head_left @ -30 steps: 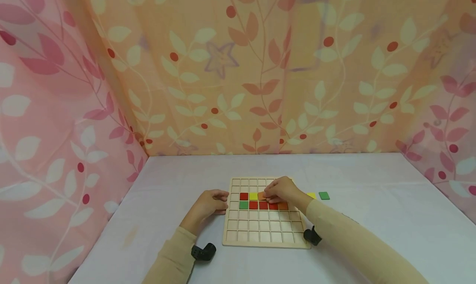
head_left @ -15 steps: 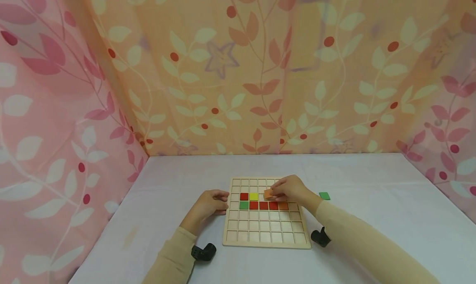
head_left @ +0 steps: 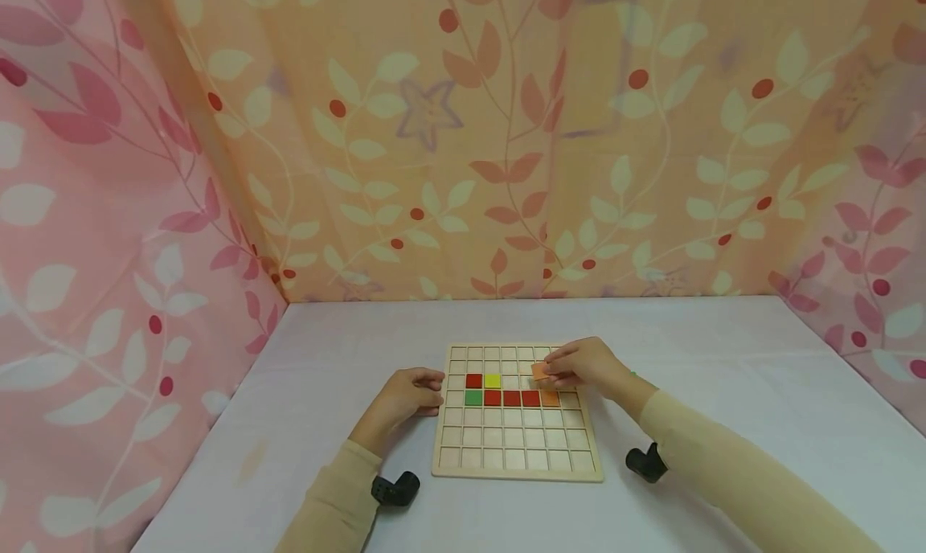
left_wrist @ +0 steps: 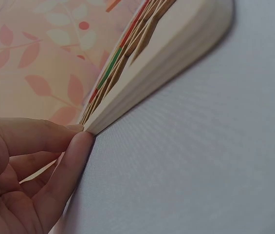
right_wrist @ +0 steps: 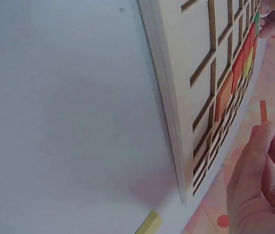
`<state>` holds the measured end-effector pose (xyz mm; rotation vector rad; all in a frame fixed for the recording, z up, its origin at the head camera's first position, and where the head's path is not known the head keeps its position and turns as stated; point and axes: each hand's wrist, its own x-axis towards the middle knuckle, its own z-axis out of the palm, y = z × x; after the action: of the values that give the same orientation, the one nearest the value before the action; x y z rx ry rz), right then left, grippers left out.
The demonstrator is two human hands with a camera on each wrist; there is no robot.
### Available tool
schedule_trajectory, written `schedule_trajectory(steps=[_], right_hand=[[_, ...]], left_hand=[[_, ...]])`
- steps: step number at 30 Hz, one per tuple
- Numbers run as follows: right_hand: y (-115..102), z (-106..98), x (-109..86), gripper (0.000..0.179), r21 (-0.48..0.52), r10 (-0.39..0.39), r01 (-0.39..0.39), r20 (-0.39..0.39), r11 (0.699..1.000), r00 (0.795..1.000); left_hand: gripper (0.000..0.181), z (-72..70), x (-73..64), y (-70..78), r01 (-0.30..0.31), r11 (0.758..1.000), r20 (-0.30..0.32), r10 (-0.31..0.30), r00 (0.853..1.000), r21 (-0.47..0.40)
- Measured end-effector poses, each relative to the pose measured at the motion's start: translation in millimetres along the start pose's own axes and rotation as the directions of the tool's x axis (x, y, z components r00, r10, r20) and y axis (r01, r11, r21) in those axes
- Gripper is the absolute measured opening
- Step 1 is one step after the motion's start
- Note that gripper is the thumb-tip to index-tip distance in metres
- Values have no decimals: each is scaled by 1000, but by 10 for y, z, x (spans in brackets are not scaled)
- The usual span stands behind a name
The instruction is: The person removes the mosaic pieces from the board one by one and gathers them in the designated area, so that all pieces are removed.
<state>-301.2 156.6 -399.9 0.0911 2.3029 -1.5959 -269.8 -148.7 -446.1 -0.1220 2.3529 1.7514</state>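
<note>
hands apart, one at each side of wooden grid board [head_left: 504, 438].

left hand [head_left: 407, 392]: at rim on own side; thumb and forefinger clamped on board's edge, shown close up in left wrist view; other fingers loosely bent behind.

right hand [head_left: 584, 364]: clamped on orange tile [head_left: 541, 371] with thumb and fingertips, gripped by one side and raised clear of board. location of tile: over part of grid nearest right hand, well apart from left hand; edge-on in right wrist view.

between the hands, lying in cells: two rows. farther row, on left hand's side: red tile [head_left: 473, 381], then yellow tile [head_left: 493, 381] just beside. nearer row, reading from left hand toward right: green tile [head_left: 473, 398], three red tiles [head_left: 510, 398], second orange tile [head_left: 550, 398] close to right hand's fingertips in head view.

just past right wrist: sliver of green piece [head_left: 633, 374], mostly hidden by arm. on table beside board, right hand's side: yellow piece [right_wrist: 149, 223], cut off by lower border of right wrist view.

beneath both hands: white cloth [head_left: 333, 344]. behind hands, on forearms: beige sleeves [head_left: 727, 464], left wrist camera [head_left: 395, 489] and right wrist camera [head_left: 646, 462], both black. ahead of hands: orange leaf-patterned curtain [head_left: 615, 167].
</note>
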Motion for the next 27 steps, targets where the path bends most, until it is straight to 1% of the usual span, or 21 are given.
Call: schedule_trajectory(steps=[5,11,18,22,27], right_hand=[[18,-96,-54,31,15,-15,15,12,1000,1000],[50,-237,-112,33,-7,-38,38,13,999,999],[122,-388,-155,36,-17,-8,7,-12,1000,1000],[169,-461,-190,37,-14,-14,14,-15,1000,1000],[257,-582,-222,39,-2,-4,4,-26,1000,1000]], left_hand=[[43,2,-4,1,2,1000,1,-2,1000,2],[43,-3,0,-12,4,1000,1,-4,1000,0],[43,-7,21,-33,-4,1000,-4,4,1000,-11],[41,-10,28,-41,-6,1000,-1,6,1000,-20],[41,1,4,-16,-9,1000,7,9,1000,-24]])
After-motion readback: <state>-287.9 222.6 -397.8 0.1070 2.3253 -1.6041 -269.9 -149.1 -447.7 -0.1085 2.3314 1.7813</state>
